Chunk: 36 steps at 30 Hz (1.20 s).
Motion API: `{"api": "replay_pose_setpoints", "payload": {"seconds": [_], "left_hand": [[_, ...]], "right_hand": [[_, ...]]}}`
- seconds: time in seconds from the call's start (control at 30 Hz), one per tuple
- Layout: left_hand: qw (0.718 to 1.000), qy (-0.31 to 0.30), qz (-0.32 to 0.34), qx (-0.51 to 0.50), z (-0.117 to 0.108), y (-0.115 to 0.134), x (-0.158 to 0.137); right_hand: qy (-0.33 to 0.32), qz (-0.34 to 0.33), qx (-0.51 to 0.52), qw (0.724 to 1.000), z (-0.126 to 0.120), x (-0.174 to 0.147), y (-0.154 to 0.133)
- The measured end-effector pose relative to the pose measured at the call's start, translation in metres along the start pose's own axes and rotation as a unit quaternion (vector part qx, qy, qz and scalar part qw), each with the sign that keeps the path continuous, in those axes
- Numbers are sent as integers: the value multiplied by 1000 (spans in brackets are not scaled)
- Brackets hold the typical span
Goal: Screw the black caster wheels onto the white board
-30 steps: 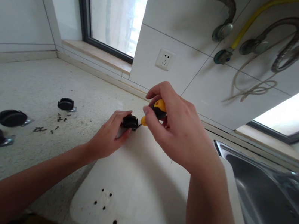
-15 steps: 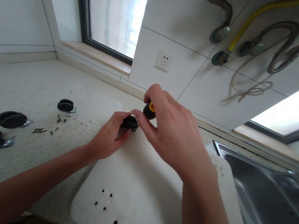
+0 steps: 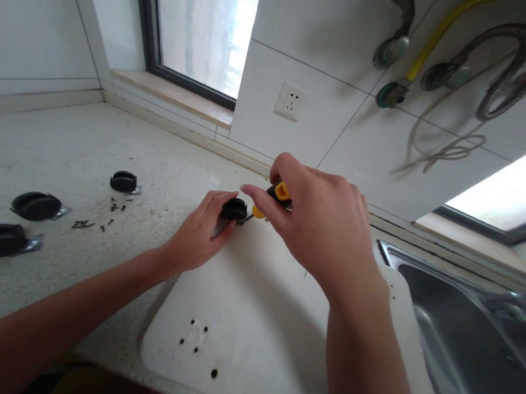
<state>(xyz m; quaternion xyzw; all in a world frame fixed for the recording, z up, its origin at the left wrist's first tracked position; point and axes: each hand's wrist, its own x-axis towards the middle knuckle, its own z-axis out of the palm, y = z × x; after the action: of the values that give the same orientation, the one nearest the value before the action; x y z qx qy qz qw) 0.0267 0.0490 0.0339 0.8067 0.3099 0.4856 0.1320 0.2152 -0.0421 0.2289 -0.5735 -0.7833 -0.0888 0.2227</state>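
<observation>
My left hand grips a black caster wheel between thumb and fingers at the far left corner of a white board. In my right hand is a screwdriver with a black and yellow handle, its fingers wrapped round it. The shaft slants down to the left, and its tip is by the caster's base; whether it sits in a screw I cannot tell. The board lies flat and has a group of holes at its near left corner.
On the speckled counter at left lie three more casters, one farther back, near loose dark screws. A steel sink is at right. The tiled wall behind carries a socket, hoses and valves.
My right hand has shifted slightly right and the screwdriver has tilted, so its yellow collar and shaft now show. My left hand stays on the caster. The view has shifted a little.
</observation>
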Motion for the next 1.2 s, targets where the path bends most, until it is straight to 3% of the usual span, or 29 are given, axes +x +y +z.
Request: {"api": "replay_pose_setpoints", "payload": {"seconds": [0.07,0.17,0.33,0.47,0.53,0.67,0.87,1.07,1.2], "left_hand": [[1000,0,4,-3,1,-2,0],[1000,5,13,4,2,-4,0],[1000,8,20,11,2,-4,0],[1000,14,19,12,2,-3,0],[1000,16,21,13,2,-4,0],[1000,6,17,13,3,-8,-1],[1000,-11,21,2,2,-8,-1],[1000,16,20,13,4,-4,1],[999,15,32,7,5,-6,0]], "right_hand": [[3,-8,14,1000,-2,-1,-1],[-53,-56,74,994,-6,-3,-4],[-39,29,-45,998,-6,-3,-8],[-68,-35,68,995,-9,-5,-2],[-81,-40,72,993,-10,-5,-1],[-51,10,-23,998,-6,-4,-10],[-50,-46,92,993,0,-5,-15],[25,29,40,998,12,7,-1],[2,-26,136,990,5,3,8]]}}
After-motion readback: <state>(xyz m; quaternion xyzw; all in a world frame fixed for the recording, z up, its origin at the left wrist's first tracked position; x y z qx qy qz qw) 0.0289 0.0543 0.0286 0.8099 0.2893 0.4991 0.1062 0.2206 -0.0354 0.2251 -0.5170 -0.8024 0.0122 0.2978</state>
